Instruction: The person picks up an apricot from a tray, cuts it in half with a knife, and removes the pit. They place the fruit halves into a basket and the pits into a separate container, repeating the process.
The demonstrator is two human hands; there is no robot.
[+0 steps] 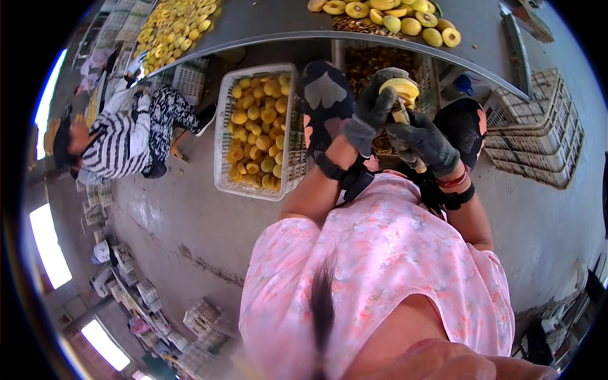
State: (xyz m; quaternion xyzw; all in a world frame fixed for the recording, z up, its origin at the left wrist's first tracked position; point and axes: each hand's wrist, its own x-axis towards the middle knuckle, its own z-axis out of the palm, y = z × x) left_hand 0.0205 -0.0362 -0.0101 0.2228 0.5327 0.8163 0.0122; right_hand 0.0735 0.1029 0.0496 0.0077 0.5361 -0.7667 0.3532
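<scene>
My left hand (375, 102), in a dark grey knit glove, grips a halved yellow fruit (401, 89). My right hand (422, 142), gloved alike, holds a small tool with a light handle (402, 116), its tip against the fruit; the exact kind of tool cannot be told. Both hands are over a crate of brown pits or scraps (380, 59) between my knees. Beyond them, halved yellow fruits (410, 26) lie on the metal table beside a small heap of brown pits (359, 25).
A white plastic crate of orange-yellow fruit halves (289, 178) stands left of my legs. Stacked crates (536, 154) are at the right. The metal table's edge (304, 34) curves ahead, with more fruit (173, 28) at its left. A person in a striped top (116, 149) sits at the left.
</scene>
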